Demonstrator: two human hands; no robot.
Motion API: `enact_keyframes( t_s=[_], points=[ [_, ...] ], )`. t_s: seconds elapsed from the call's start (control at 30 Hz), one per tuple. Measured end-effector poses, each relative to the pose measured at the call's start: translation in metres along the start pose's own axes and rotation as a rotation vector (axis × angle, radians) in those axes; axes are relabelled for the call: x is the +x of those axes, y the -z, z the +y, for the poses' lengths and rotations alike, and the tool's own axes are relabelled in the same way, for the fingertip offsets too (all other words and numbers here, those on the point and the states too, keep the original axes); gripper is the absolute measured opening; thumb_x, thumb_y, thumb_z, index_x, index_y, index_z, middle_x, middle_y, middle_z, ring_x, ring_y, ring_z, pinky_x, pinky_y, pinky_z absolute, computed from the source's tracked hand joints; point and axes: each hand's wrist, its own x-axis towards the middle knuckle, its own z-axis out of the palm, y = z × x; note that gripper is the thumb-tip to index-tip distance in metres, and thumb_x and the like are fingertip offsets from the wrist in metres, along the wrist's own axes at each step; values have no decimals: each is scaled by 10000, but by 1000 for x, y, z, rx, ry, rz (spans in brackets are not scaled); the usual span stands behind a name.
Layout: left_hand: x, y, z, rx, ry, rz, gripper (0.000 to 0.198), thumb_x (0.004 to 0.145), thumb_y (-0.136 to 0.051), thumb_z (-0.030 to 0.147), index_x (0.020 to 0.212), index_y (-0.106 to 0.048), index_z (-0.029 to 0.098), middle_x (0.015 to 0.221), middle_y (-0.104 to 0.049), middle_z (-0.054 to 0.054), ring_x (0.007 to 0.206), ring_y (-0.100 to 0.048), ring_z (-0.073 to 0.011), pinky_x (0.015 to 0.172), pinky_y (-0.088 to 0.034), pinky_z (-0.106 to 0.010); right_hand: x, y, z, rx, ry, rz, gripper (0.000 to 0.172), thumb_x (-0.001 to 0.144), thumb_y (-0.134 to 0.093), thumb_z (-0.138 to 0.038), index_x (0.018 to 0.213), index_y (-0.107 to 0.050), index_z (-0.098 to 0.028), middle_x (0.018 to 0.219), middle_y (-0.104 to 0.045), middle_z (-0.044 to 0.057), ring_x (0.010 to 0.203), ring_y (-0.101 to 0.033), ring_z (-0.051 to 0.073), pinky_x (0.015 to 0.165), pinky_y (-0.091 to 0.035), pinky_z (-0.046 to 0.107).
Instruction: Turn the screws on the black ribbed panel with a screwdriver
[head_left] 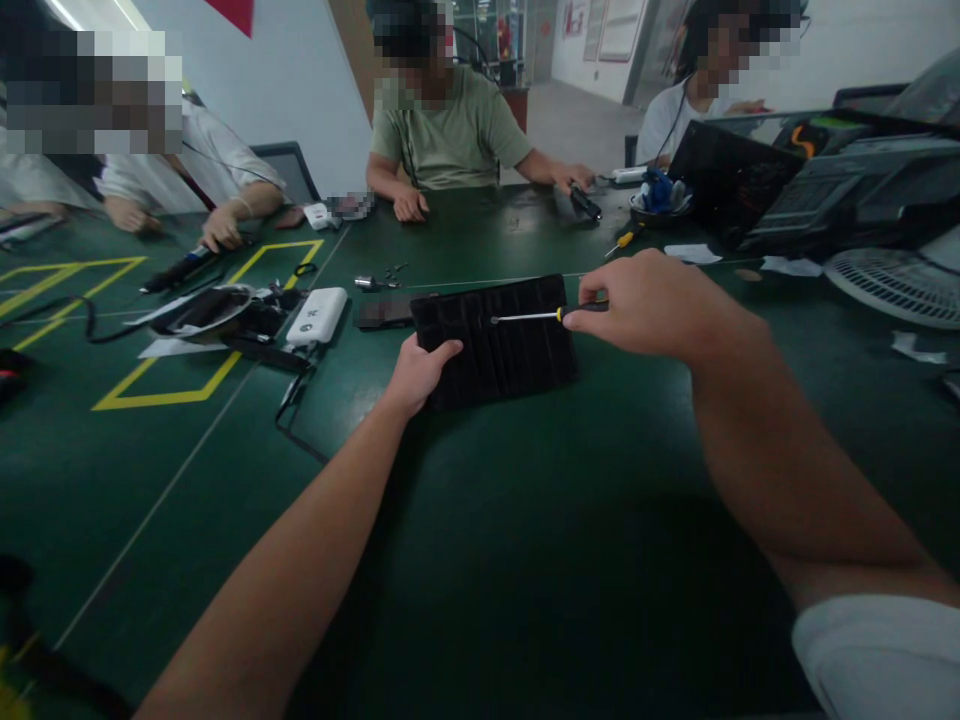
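Observation:
A black, wallet-like bifold [525,345] with ridged panels is spread open above the green table, tilted slightly. My left hand [421,375] grips its left edge, thumb on top and the other fingers mostly hidden behind. In my right hand [645,305] is a screwdriver [529,317] with a black and yellow handle, pinched between thumb and fingers. Its metal shaft points left across the bifold, and the tip is at the centre fold. A small shiny bit shows at that tip, too small to name. Whether the tip touches the surface I cannot tell.
A white box [317,317] with a cable stands left, beside a dark pouch [202,310]. Small metal parts [375,282] lie behind the bifold. Another yellow-handled screwdriver [621,241] lies farther back. A white fan [892,285] is at right. Several people sit across the table.

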Motion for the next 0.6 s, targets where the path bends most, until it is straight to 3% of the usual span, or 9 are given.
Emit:
enact_keyframes(
  t_s=[0.4,0.6],
  points=[
    [-1,-2,1,-9,-4,-30,404,664,-871,320,1014,-731,172,1059,-794,-99,1074,-760,-334,1077,-600,-551,2,0,-2,-74,-59,-84,572,1031,-479,-639,1167,-838,-216,1123,-806,191,1054,-734,407,806,-507,474],
    [-2,-2,3,-28,11,-27,422,656,-881,309,1030,-733,178,1061,-799,-97,1066,-768,-331,1075,-606,-556,1,2,-3,-49,-52,-91,524,1024,-499,-619,1173,-820,-232,1077,-809,175,1028,-736,389,806,-514,465]
  ],
)
